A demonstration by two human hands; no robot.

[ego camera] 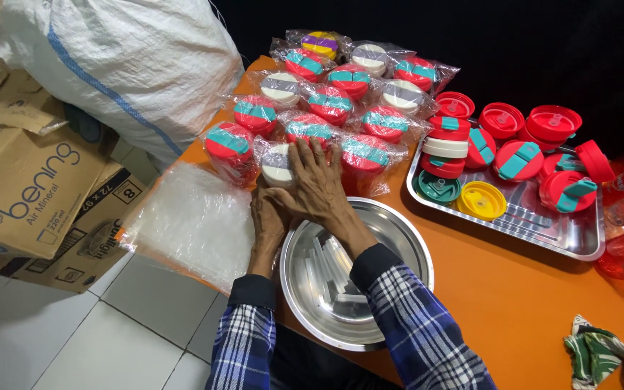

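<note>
Beside white floor tiles [110, 339], an orange table [514, 303] holds a steel tray [543, 231].

Before you: thirteen bagged lids [330, 101] beyond one steel bowl [399, 238]; one steel tray [579, 242] right of bowl; two cardboard boxes [23, 180] left.

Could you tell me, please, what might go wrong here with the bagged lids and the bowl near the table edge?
The steel bowl juts past the edge of the orange table, under the forearms; a nudge might tip it off. The stack of clear plastic bags also overhangs and could slide to the floor. The right hand and left hand press on a white bagged lid among crowded bagged lids, so neighbours could be pushed away.
</note>
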